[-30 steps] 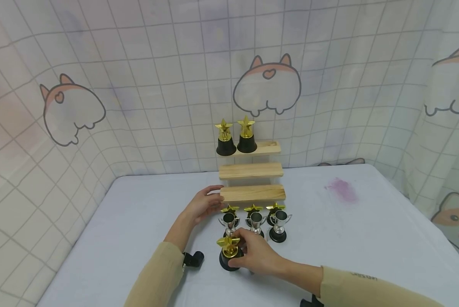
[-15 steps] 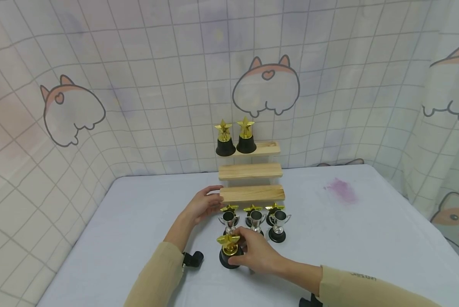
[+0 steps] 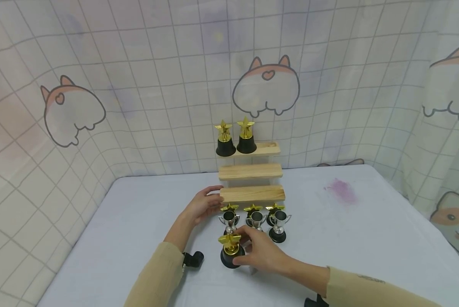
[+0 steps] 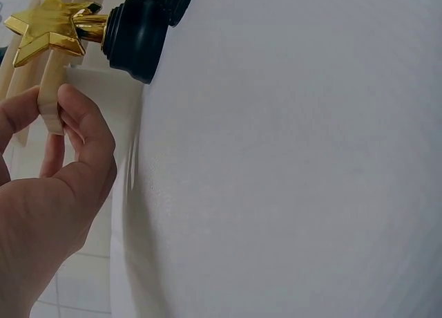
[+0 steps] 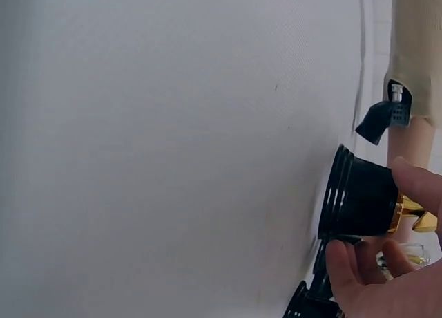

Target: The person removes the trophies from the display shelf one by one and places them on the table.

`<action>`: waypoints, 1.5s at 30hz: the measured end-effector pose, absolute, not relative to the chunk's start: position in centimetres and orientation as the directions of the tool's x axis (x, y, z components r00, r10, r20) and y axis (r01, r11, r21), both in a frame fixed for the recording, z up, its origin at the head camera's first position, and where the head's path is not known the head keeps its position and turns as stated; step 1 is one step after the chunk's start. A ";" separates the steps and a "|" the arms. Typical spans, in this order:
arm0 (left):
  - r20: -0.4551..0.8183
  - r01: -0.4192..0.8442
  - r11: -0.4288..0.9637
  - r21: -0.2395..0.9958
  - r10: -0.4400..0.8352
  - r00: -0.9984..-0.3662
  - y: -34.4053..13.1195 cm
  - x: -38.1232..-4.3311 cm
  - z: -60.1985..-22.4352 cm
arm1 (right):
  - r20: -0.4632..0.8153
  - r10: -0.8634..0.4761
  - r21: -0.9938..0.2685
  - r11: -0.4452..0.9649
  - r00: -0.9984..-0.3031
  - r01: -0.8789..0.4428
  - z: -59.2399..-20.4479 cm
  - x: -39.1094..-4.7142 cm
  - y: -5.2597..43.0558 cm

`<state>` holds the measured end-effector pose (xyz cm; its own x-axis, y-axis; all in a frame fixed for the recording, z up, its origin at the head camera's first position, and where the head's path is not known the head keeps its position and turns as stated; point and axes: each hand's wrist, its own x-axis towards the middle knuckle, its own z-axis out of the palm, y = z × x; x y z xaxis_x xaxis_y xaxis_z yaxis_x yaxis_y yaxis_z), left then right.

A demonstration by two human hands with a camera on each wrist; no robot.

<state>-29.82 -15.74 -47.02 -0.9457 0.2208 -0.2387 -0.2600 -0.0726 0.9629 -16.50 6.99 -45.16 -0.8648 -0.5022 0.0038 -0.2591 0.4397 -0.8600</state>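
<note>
My left hand (image 3: pixel 204 205) pinches the left end of the lowest wooden shelf board (image 3: pixel 252 193), its thumb and fingers on either face in the left wrist view. Closer to me, my right hand (image 3: pixel 263 250) holds a gold star trophy (image 3: pixel 230 258) by its black base, thumb on one side and fingers on the other. In the right wrist view that black base (image 5: pixel 362 197) stands at the white tabletop. Just behind this trophy is a row of three silver cups (image 3: pixel 279 218), partly covered by the right hand. Three more gold star trophies (image 3: pixel 275 207) stand between the cups and the shelf.
Two gold star trophies (image 3: pixel 246 136) stand on the left and middle of the top board (image 3: pixel 268 148). The middle board (image 3: pixel 250 171) is bare. White cloth covers the table (image 3: pixel 137 238), and a patterned curtain (image 3: pixel 156 106) hangs behind it.
My right hand and the gold star trophy have shifted very slightly to the right and away from me. The left hand stays at the shelf board.
</note>
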 end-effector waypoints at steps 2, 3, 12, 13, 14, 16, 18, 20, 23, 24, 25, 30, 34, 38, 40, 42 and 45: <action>-0.239 -0.261 -0.076 0.962 0.219 -0.946 -15.7 -29.9 -47.0 | 0.018 -0.502 -0.860 0.433 -0.865 -0.269 -44.9 -16.4 7.3; -0.239 -0.261 -0.076 0.962 0.219 -0.946 -15.7 -29.9 -47.0 | 0.024 -0.502 -0.858 0.434 -0.865 -0.275 -44.8 -16.4 7.5; -0.238 -0.261 -0.079 0.962 0.220 -0.946 -15.6 -29.8 -47.0 | 0.065 -0.532 -0.852 0.410 -0.844 -0.324 -43.9 -15.7 9.1; -0.239 -0.261 -0.078 0.962 0.220 -0.946 -15.6 -29.8 -47.0 | 0.069 -0.536 -0.856 0.402 -0.841 -0.326 -43.8 -15.6 9.3; -0.239 -0.261 -0.077 0.962 0.220 -0.946 -15.6 -29.9 -47.0 | 0.065 -0.540 -0.858 0.399 -0.839 -0.323 -43.8 -15.6 9.5; -0.242 -0.264 -0.079 0.961 0.219 -0.945 -15.6 -29.9 -47.0 | 0.059 -0.548 -0.863 0.392 -0.835 -0.318 -43.6 -15.5 9.8; -0.241 -0.264 -0.079 0.961 0.222 -0.945 -15.6 -29.9 -47.1 | 0.053 -0.559 -0.869 0.382 -0.827 -0.314 -43.4 -15.4 10.3; -0.244 -0.268 -0.084 0.960 0.223 -0.944 -15.7 -29.8 -47.1 | 0.051 -0.575 -0.877 0.365 -0.817 -0.312 -43.2 -15.4 10.7; -0.247 -0.271 -0.083 0.959 0.220 -0.944 -15.7 -29.7 -47.1 | 0.063 -0.595 -0.894 0.323 -0.801 -0.310 -42.6 -15.3 11.3; -0.249 -0.272 -0.082 0.959 0.219 -0.944 -15.7 -29.7 -47.1 | 0.068 -0.599 -0.901 0.307 -0.798 -0.308 -42.4 -15.2 11.4; -0.249 -0.271 -0.080 0.959 0.216 -0.944 -15.7 -29.7 -47.1 | 0.070 -0.600 -0.905 0.297 -0.797 -0.303 -42.1 -15.2 11.6; -0.253 -0.272 -0.075 0.959 0.203 -0.946 -15.7 -29.8 -47.1 | 0.128 -0.568 -0.906 0.266 -0.813 -0.329 -41.0 -15.3 12.2; -0.260 -0.278 -0.073 0.958 0.195 -0.946 -15.7 -29.8 -47.0 | 0.183 -0.515 -0.892 0.272 -0.838 -0.362 -40.3 -15.9 12.6; -0.251 -0.270 -0.071 0.960 0.199 -0.947 -15.7 -29.8 -47.0 | 0.222 -0.472 -0.880 0.279 -0.853 -0.384 -39.3 -16.9 12.8; -0.248 -0.267 -0.072 0.961 0.203 -0.947 -15.8 -29.8 -47.0 | 0.231 -0.453 -0.881 0.279 -0.861 -0.383 -38.8 -17.5 13.0; -0.248 -0.268 -0.076 0.960 0.205 -0.947 -15.8 -29.8 -47.0 | 0.232 -0.435 -0.886 0.273 -0.870 -0.373 -38.4 -18.2 13.2; -0.245 -0.266 -0.077 0.961 0.207 -0.947 -15.8 -29.8 -47.1 | 0.219 -0.403 -0.891 0.288 -0.889 -0.350 -37.8 -19.3 13.4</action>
<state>-29.83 -15.78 -47.09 -0.9471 0.2070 -0.2455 -0.2658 -0.0767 0.9610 -19.33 13.44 -37.80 -0.8887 -0.4030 0.2187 -0.3501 0.2883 -0.8912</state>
